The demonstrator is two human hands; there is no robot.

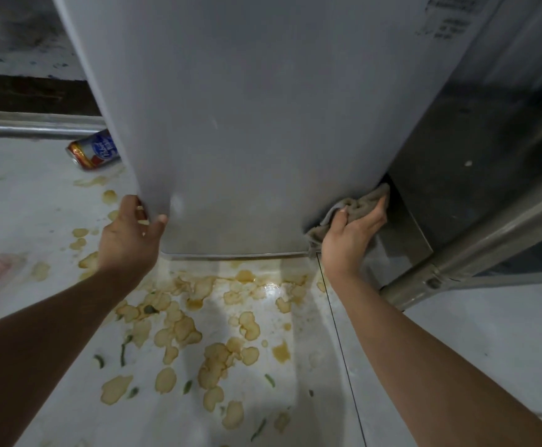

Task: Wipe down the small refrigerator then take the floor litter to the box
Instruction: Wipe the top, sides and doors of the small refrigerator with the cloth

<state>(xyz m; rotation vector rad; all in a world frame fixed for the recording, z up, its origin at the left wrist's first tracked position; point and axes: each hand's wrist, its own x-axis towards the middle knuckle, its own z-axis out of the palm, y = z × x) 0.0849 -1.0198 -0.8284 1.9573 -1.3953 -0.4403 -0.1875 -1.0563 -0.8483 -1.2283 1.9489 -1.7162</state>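
Refrigerator (247,124), standing on stained floor (263,317). Left hand (127,233) grasping lower left door edge as brace; right hand (350,233) clenching cloth (356,204) at lower right corner. Best wiped with firm, overlapping strokes. Can (94,153) on floor, left of refrigerator.

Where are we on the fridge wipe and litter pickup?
Nothing looks finished. In hand: the right hand presses a grey cloth against the lower right corner of the small grey refrigerator while the left hand grips its lower left corner. Left: the red, white and blue drink can lies on the stained floor.
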